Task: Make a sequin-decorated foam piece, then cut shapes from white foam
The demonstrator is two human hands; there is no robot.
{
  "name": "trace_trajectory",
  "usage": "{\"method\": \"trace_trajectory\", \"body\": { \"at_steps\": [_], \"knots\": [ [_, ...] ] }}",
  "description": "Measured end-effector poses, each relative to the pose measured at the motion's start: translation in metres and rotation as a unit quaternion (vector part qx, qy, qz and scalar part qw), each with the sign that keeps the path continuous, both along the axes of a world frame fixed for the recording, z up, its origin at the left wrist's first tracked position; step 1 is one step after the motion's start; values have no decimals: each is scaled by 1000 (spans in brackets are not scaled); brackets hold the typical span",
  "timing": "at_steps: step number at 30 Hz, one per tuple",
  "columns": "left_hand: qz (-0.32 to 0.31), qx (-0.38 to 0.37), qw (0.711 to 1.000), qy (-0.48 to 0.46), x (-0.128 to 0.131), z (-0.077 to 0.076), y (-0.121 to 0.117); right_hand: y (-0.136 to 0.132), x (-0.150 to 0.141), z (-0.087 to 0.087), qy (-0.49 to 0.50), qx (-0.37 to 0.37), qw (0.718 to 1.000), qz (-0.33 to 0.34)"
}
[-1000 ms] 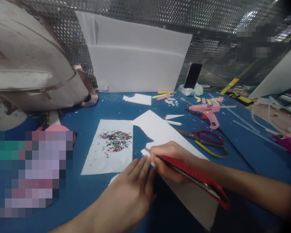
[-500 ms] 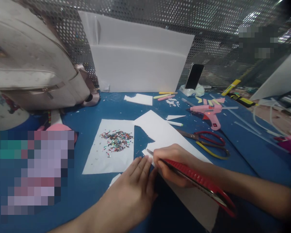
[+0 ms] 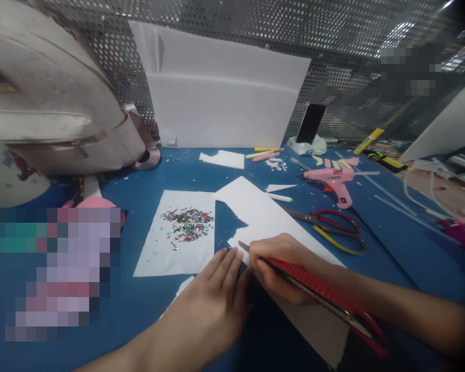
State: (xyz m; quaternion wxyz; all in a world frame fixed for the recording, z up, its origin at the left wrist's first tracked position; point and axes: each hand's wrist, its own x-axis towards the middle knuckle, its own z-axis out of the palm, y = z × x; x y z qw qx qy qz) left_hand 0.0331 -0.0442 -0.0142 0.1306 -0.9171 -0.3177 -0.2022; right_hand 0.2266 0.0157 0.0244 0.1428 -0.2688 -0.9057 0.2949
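My right hand [image 3: 281,261] is closed around a red-handled utility knife [image 3: 318,287]. Its thin blade points left and meets the cut edge of a white board [image 3: 251,201] lying slantwise on the table. A jagged notch runs along the board's left side. My left hand [image 3: 217,292] lies flat, fingers stretched out, with its fingertips at the board's edge close to the blade. Left of the board is a white sheet [image 3: 147,258] bearing a heap of colourful glitter bits [image 3: 189,225]. A white scrap [image 3: 183,287] shows partly beneath my left forearm.
Scissors [image 3: 337,227] with red and yellow handles lie right of the board. Beyond them is a pink glue gun [image 3: 333,181]. A phone [image 3: 311,123] leans at the back. A large white panel [image 3: 225,103] stands behind; a pale backpack [image 3: 54,119] fills the left.
The knife and my right hand have shifted slightly right and back, the blade tip sliding along the board's edge. My left hand stays almost in place.
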Motion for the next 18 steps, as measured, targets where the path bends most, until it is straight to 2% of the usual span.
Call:
{"method": "trace_trajectory", "body": {
  "at_steps": [12, 18],
  "knots": [
    [-6, -16, 1000, -10, -1, 3, 0, -5, 1, -4, 6, 26, 1000, -15],
    [-5, -19, 1000, -10, -1, 4, -1, -8, 5, 0, -13, 4, 1000, -7]
  ]
}}
